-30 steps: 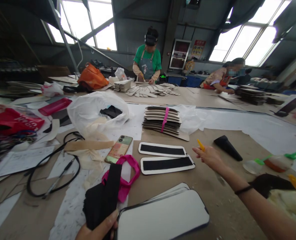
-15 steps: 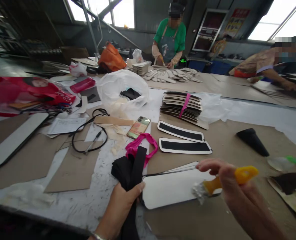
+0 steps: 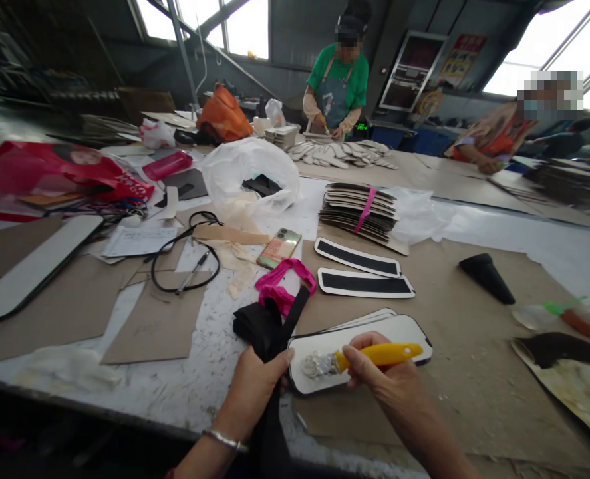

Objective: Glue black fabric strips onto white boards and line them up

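My right hand (image 3: 374, 366) grips a brush with a yellow handle (image 3: 397, 353). The glue-caked bristles (image 3: 319, 364) rest on the left part of a white rounded panel (image 3: 384, 336), which lies on top of similar pieces. My left hand (image 3: 257, 376) is closed around black fabric strips (image 3: 258, 326) that trail down past the table edge. Its thumb presses at the panel's left end; the fingers underneath are partly hidden. Behind the panel lie two white curved pieces with black strips on them, an upper one (image 3: 357, 257) and a lower one (image 3: 367, 283).
A pink cloth band (image 3: 287, 279), a phone (image 3: 279, 248) and a black cable (image 3: 155, 273) lie left of centre. Farther back are a tied stack of pieces (image 3: 357, 213) and a white plastic bag (image 3: 215, 173). A black cone (image 3: 487, 276) lies right. Two co-workers stand across the table.
My right hand has brought the brush left and down onto the panel's left part. The left hand stays at the panel's end. The co-worker at right has straightened up somewhat.
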{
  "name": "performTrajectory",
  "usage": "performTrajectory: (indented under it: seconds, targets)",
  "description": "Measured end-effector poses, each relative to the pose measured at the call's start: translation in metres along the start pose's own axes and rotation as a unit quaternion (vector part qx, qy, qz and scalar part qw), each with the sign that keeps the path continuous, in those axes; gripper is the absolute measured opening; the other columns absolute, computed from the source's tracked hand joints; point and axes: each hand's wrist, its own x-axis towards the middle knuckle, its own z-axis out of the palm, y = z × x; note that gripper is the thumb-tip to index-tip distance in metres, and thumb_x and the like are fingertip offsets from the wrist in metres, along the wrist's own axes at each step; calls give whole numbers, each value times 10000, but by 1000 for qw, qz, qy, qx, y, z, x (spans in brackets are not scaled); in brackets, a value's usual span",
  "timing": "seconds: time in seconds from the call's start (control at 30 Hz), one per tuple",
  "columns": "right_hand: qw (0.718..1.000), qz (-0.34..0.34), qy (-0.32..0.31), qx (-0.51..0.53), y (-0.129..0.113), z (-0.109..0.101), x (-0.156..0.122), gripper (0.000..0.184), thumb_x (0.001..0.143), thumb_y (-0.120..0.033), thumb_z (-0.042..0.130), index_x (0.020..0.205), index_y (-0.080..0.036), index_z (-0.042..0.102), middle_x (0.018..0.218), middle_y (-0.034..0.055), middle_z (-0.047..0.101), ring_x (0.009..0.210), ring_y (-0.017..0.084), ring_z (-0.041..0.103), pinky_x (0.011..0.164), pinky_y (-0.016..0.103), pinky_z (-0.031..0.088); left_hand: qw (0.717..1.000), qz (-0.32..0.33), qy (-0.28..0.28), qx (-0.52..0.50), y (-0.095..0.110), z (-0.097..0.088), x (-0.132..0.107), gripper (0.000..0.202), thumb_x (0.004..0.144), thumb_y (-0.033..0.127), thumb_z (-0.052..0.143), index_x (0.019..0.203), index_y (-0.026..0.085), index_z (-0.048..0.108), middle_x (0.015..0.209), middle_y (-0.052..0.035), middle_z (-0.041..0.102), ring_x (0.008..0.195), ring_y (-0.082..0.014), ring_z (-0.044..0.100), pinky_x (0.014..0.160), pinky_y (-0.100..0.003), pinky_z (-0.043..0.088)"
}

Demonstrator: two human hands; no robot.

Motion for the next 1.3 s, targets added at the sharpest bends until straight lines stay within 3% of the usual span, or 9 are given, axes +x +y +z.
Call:
performTrajectory:
  seconds: [0.13, 0.33, 0.6, 0.7, 0.8, 0.87, 0.97, 1.1, 1.3]
  targets:
    - [997, -17, 53, -51, -3, -5, -5, 288, 757, -490, 585, 725, -207, 547, 527, -33, 556, 533, 151, 537, 553, 246, 408, 1000, 5, -4, -2, -1, 1, 2, 229, 624, 330, 667, 679, 125, 583, 425, 9, 561, 402, -131, 510, 410, -222, 416]
    - [998, -43, 37, -15, 7, 1, -2, 274, 765, -477, 581, 731, -208, 544, 574, -32, 552, 525, 146, 543, 541, 249, 423, 1000, 0, 0, 3, -3, 2, 4, 250, 587, 352, 652, 643, 131, 548, 389, 16, 538, 377, -138, 500, 394, -231, 404]
    - [945, -133, 185, -233, 20, -57, 3, 305, 755, -504, 562, 711, -204, 588, 685, 28, 588, 633, 195, 569, 625, 301, 437, 1000, -17, 3, 8, -6, 2, 6, 287, 540, 401, 658, 615, 152, 536, 376, 14, 541, 375, -151, 510, 399, -247, 410]
    - [951, -151, 180, -199, 16, -44, -4, 276, 786, -469, 556, 705, -206, 587, 680, 17, 584, 628, 176, 570, 645, 285, 451, 1000, -20, 1, 14, -8, 1, 8, 289, 536, 408, 663, 607, 155, 541, 374, 14, 544, 376, -160, 517, 403, -254, 413]
    - [982, -128, 96, -102, 16, -18, -7, 250, 828, -436, 533, 743, -204, 571, 639, -2, 575, 550, 145, 558, 551, 247, 460, 1000, -17, 3, 22, -7, 1, 8, 275, 550, 406, 658, 582, 161, 538, 374, 15, 543, 379, -160, 519, 415, -258, 416]
    - [982, -145, 77, -97, 19, -15, -3, 256, 834, -431, 526, 735, -200, 569, 653, 6, 580, 559, 147, 565, 536, 244, 468, 1000, -9, 9, 22, -6, 2, 6, 262, 561, 398, 651, 559, 166, 530, 374, 18, 540, 379, -156, 514, 420, -258, 415]
    - [939, -211, 164, -214, 26, -42, 5, 275, 818, -443, 536, 710, -195, 583, 702, 34, 593, 653, 176, 589, 625, 276, 484, 1000, -1, 19, 23, -3, 3, 3, 253, 555, 393, 646, 557, 172, 523, 370, 21, 538, 379, -158, 513, 423, -261, 412]
    - [868, -233, 262, -352, 29, -90, 8, 302, 836, -465, 490, 734, -199, 590, 697, 30, 592, 633, 171, 588, 623, 283, 483, 999, -6, 21, 34, -2, 3, 2, 249, 557, 396, 635, 589, 171, 531, 361, 17, 537, 376, -171, 518, 428, -267, 409]
    - [804, -333, 259, -420, 26, -95, 5, 233, 896, -364, 440, 778, -201, 557, 715, 29, 573, 648, 149, 588, 629, 259, 478, 1000, -6, 10, 29, -11, 2, 6, 256, 566, 410, 641, 591, 184, 525, 372, 19, 537, 382, -171, 517, 425, -267, 409]
